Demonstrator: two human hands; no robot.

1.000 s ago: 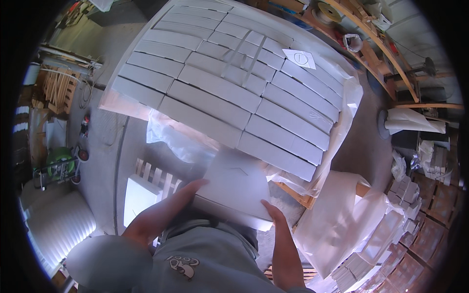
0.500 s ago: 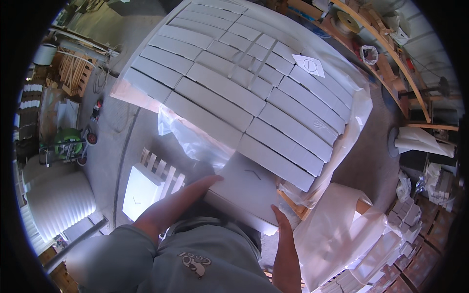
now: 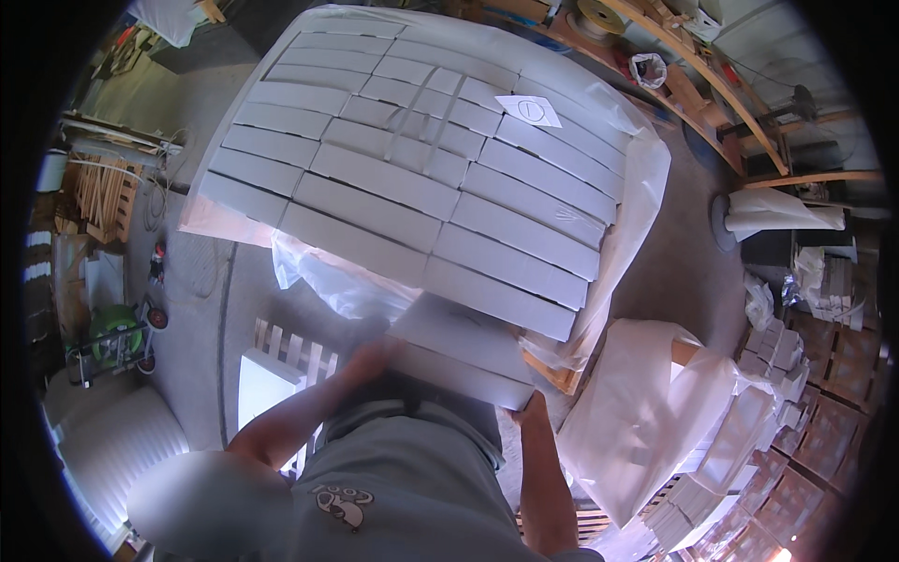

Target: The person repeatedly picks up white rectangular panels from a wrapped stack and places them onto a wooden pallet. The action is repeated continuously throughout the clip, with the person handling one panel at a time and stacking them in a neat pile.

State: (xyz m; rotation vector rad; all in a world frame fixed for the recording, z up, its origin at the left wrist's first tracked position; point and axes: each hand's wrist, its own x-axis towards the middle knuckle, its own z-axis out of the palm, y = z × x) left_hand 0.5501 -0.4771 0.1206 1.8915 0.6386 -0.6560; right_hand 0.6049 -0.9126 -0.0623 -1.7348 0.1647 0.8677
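Observation:
A flat white cardboard box point(image 3: 459, 363) is held in front of my waist, just off the near edge of a large stack of similar long white boxes point(image 3: 370, 178). My left hand point(image 3: 376, 358), somewhat blurred, is closed on the box's left end. At its near right corner my right hand point(image 3: 532, 408) grips it, with the fingers partly hidden below. The box's long side faces me, and its far edge lies close against the stack. A white paper sheet with a circled mark point(image 3: 529, 110) rests on top of the stack.
Plastic wrap point(image 3: 328, 281) hangs from the stack's near side. Another white box point(image 3: 267, 384) lies on a slatted pallet at the left. A wrapped bundle point(image 3: 646, 403) stands close on my right, with piled cartons point(image 3: 815, 421) beyond. A green wheeled machine point(image 3: 117, 328) stands far left.
The box has tilted, so its long near side shows more. My right hand has shifted from its right edge to the near corner. The whole view has turned slightly.

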